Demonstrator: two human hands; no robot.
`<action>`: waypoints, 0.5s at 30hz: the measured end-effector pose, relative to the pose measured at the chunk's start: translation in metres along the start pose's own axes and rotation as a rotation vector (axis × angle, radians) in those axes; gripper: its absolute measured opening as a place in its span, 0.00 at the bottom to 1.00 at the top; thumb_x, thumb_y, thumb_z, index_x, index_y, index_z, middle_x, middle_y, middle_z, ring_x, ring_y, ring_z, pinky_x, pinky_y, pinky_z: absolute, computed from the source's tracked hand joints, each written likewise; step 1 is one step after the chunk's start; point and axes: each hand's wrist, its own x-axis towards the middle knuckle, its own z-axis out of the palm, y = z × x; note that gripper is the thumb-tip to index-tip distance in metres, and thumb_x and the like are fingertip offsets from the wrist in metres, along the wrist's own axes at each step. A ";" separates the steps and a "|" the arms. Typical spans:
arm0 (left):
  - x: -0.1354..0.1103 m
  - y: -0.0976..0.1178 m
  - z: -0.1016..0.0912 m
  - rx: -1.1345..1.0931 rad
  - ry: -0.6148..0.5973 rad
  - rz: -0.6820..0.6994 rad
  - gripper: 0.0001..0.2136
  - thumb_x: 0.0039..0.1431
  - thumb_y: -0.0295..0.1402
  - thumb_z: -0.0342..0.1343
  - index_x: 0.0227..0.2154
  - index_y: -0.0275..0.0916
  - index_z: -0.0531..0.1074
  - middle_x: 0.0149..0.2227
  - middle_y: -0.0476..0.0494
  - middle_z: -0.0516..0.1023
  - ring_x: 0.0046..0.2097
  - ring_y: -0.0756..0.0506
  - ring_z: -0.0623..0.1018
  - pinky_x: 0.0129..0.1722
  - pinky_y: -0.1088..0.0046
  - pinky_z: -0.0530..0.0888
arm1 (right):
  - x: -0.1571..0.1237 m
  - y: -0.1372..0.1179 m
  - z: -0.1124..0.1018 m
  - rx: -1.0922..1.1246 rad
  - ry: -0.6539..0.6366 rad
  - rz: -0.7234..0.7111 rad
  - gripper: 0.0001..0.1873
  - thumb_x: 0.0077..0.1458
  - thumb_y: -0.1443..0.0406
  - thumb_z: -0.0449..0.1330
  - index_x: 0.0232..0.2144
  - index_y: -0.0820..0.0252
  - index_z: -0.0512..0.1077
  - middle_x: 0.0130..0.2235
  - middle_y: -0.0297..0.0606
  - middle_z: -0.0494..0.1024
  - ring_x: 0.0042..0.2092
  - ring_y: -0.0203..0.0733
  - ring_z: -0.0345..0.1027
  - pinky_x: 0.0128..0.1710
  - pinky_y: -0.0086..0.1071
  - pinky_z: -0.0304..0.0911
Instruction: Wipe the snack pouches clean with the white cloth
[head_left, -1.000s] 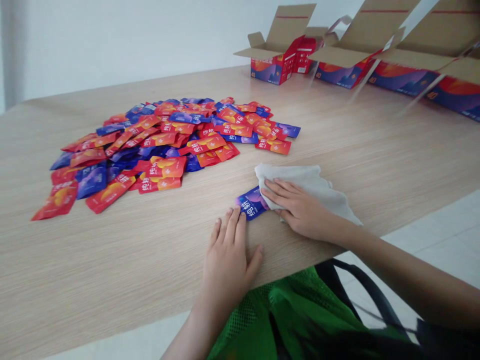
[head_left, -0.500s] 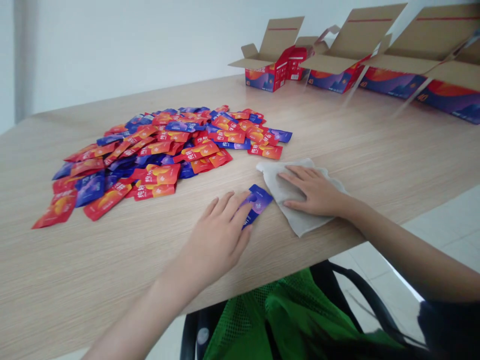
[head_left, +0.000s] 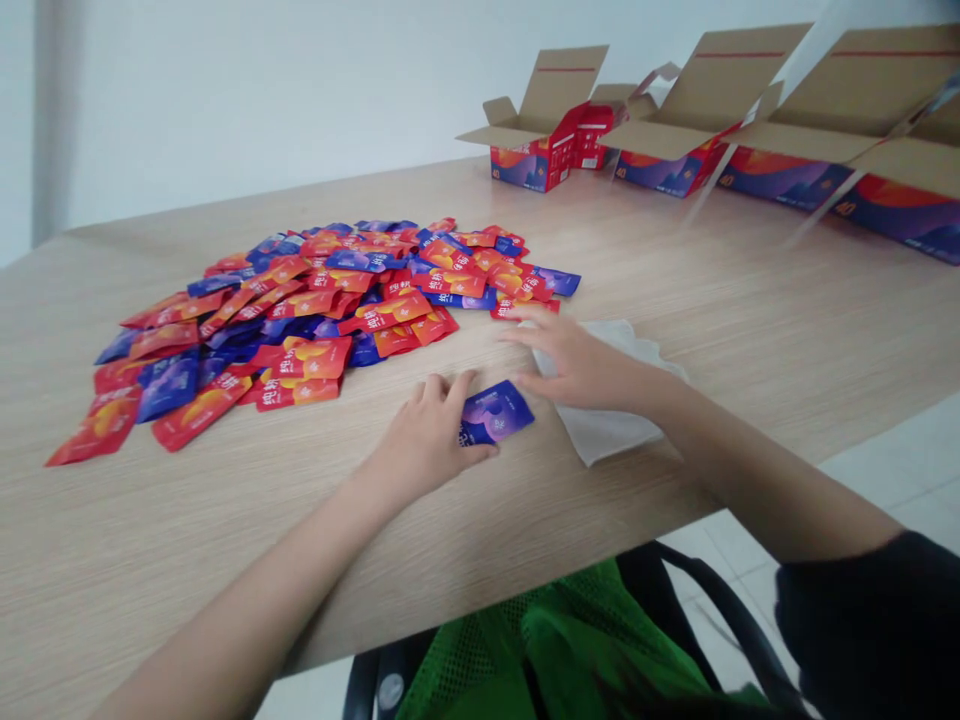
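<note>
My left hand (head_left: 427,435) rests on the light wood-grain table (head_left: 135,530), its fingers and thumb around the left end of a blue-purple sachet (head_left: 495,413). My right hand (head_left: 577,365) is open with its fingers spread, just past the edge of a crumpled off-white cloth (head_left: 611,435). Its fingertips are close to a red-orange sachet (head_left: 525,308) at the rim of a large loose pile of red and blue sachets (head_left: 300,320). The pile lies to the left of both hands.
Several open cardboard cartons with printed red and blue sides (head_left: 551,150) stand along the far right of the table. Below the near table edge are a green mesh bag (head_left: 555,650) and a black chair frame (head_left: 720,610).
My right hand has lifted off the cloth and moved towards the pile. The blue sachet has turned flatter under my left hand, which has drawn back to its left end.
</note>
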 end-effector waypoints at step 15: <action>0.003 -0.038 -0.023 -0.556 0.440 -0.166 0.16 0.65 0.48 0.46 0.38 0.39 0.66 0.36 0.44 0.71 0.37 0.45 0.71 0.36 0.67 0.70 | 0.017 -0.029 0.029 0.688 -0.092 0.309 0.11 0.60 0.61 0.58 0.44 0.60 0.69 0.41 0.41 0.78 0.41 0.42 0.72 0.41 0.34 0.65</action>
